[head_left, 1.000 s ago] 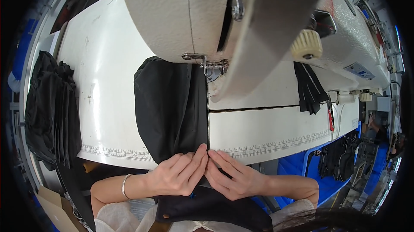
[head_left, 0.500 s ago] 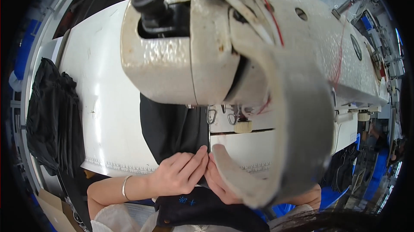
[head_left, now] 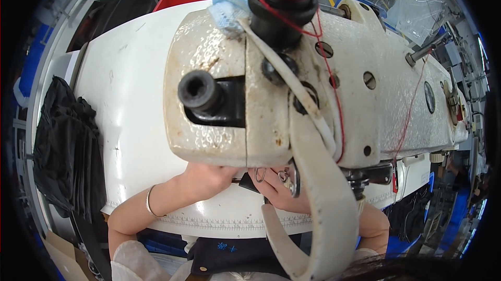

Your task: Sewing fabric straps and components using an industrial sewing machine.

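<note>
Hanging over the left edge of the white sewing table is a pile of black folded fabric pieces, well apart from the hands. Just right of it, near the person, the left forearm comes up from the lower edge with a thin silver bangle on the wrist. The left hand lies on the tabletop and runs under the head of the cream-white, chipped metal sewing machine, which hides its fingers; whether they are pressed flat or pinching cannot be told. Between the two hands a small patch of black cloth shows on the table, directly under the machine head, with the rest of it hidden. The right hand is just beside that cloth, its fingers curled near the metal thread guides, but the grey-white curved strap hanging in front of the machine covers much of it, so its grip cannot be told either. On top of the machine, at the far side, a pale blue rag sits beside a black spool post wound with red thread. Farther right lie blue bins with dark fabric.
</note>
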Demonstrator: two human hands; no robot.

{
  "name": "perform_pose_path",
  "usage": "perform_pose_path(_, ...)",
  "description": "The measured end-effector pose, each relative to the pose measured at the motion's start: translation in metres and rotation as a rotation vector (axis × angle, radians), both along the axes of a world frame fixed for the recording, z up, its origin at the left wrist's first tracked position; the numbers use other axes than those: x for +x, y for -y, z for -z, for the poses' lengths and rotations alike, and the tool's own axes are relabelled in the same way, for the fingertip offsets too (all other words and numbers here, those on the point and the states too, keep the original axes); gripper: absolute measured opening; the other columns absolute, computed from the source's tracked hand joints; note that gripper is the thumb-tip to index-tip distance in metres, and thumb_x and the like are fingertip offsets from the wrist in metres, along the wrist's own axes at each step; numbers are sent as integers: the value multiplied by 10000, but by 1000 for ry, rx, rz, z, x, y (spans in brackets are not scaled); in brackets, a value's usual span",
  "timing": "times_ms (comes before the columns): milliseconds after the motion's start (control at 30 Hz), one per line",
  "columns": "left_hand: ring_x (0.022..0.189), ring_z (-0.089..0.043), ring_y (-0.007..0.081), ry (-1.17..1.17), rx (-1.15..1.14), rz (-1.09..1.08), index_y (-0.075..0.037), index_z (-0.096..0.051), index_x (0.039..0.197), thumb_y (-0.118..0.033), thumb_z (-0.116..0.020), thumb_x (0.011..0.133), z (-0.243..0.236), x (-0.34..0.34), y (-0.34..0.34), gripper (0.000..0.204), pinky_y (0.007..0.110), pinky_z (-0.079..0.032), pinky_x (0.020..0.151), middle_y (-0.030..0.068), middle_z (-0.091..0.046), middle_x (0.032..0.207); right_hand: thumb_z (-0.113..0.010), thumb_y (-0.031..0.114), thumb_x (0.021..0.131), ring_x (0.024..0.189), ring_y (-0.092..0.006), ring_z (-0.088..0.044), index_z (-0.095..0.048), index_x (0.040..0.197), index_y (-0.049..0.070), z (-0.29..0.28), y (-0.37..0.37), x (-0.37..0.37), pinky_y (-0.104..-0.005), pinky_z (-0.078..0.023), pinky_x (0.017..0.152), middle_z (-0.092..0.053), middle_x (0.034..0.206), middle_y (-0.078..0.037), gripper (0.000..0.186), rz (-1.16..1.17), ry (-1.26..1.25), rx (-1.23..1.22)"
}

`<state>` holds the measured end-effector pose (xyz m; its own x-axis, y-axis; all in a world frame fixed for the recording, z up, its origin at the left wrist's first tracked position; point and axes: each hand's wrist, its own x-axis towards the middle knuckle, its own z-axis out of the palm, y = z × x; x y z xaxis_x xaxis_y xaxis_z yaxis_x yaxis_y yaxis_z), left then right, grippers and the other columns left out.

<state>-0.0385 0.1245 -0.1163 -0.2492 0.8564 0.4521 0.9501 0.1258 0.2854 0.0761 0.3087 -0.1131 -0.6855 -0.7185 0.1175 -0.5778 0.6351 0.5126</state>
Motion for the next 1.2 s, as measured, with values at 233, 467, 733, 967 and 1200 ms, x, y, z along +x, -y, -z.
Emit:
perform_pose_path(233,828,-621,310,445,-64,-130,-41,-656,1006,27,-658,634,14,-2,19,378,389,-505,736,141,-635,939,-623,113,755,809,-177,-618,-612,1009,37,28,-2,11,-307,-529,693,-610,929,-57,265,244,535,-955)
perform_pose_path(467,869,-613,324,269,-128,13,-35,-627,1054,11,-679,608,22,1,24,452,394,-506,756,149,-618,992,-582,148,634,792,-155,-617,-637,842,79,26,-2,8,-242,-524,579,-610,970,-57,226,61,133,-668)
perform_pose_path(733,846,-621,312,396,-373,36,-57,-606,1090,-26,-667,668,16,-3,27,427,391,-505,772,147,-626,945,-577,138,637,648,-154,-613,-597,718,83,30,-3,12,-255,-505,468,-613,983,-114,100,61,252,-631)
perform_pose_path(967,834,-628,297,366,-324,32,-66,-614,1076,-55,-666,694,3,-7,25,386,378,-505,770,137,-636,941,-563,119,708,880,-386,-582,-598,884,-30,40,2,8,-456,-475,825,-599,914,-235,233,-43,138,-884)
perform_pose_path(1200,849,-628,292,405,-354,32,-71,-616,1075,-69,-664,705,5,-11,24,373,371,-506,773,136,-636,960,-554,149,645,965,-414,-552,-591,892,-57,40,3,7,-507,-441,890,-589,948,-271,324,-47,67,-792)
